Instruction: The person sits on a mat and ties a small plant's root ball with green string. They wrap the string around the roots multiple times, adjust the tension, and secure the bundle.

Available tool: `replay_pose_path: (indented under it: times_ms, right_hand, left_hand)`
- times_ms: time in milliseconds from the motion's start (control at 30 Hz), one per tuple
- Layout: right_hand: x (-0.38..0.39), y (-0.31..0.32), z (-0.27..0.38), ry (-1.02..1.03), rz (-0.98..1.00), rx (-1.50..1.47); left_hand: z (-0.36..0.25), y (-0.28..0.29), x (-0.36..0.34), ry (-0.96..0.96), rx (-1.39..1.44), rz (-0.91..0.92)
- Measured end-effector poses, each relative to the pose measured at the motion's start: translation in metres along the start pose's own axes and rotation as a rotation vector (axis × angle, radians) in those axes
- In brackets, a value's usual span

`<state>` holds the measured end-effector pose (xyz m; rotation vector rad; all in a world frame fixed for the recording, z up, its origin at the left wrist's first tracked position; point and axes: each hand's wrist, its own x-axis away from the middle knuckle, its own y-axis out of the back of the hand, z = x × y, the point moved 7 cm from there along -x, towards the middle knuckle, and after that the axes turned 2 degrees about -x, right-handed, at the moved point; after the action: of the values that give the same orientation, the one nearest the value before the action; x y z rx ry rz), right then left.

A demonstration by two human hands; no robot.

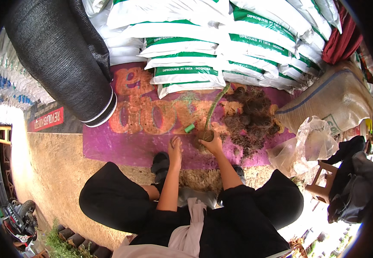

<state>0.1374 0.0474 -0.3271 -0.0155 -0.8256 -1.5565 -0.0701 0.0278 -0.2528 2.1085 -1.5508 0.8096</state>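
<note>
My right hand [212, 144] grips a brown rounded root ball [203, 147] at the lower end of a long, curved green stem [216, 103]. Just to its left, my left hand [175, 146] has its fingers curled together; what they hold, if anything, is hidden. A small green cylinder [189, 128] lies beyond the gap between my hands. A heap of dark, fibrous roots and soil [249, 116] spreads on the printed purple sheet [105, 148] to the right of the stem.
Stacked white-and-green sacks [182, 75] line the back. A black mesh roll [62, 64] stands upper left. A woven sack [324, 99], crumpled clear plastic [302, 148] and a brown plastic stool [322, 180] are at right. A motorbike [19, 221] shows lower left.
</note>
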Motion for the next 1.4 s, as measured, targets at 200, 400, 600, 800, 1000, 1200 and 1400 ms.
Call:
replay_pose_path:
  times_ms: [200,400,600,800,1000,1200,1400]
  right_hand:
    - [0.013,0.046,0.058,-0.075,-0.217,0.418]
    - [0.003,0.062,0.111,0.265,-0.455,0.022]
    - [-0.011,0.034,0.119,0.283,-0.350,-0.200]
    - [-0.015,0.024,0.120,0.255,-0.242,-0.218]
    - [-0.024,0.041,0.116,0.219,-0.294,-0.284]
    - [-0.026,0.049,0.097,0.164,-0.342,-0.340]
    - [-0.019,0.053,0.094,0.193,-0.353,-0.355]
  left_hand:
    - [-0.010,0.019,-0.087,-0.514,0.192,-0.264]
    - [-0.058,0.023,-0.147,-0.574,-0.592,-0.334]
    - [-0.085,0.007,-0.172,-0.936,-1.067,-0.377]
    - [-0.092,-0.019,-0.178,-0.887,-1.278,-0.257]
    - [-0.095,0.030,-0.187,-0.853,-1.081,-0.694]
    - [-0.101,-0.047,-0.155,-1.042,-1.145,-0.159]
    - [-0.067,-0.099,-0.133,-1.082,-1.330,0.175]
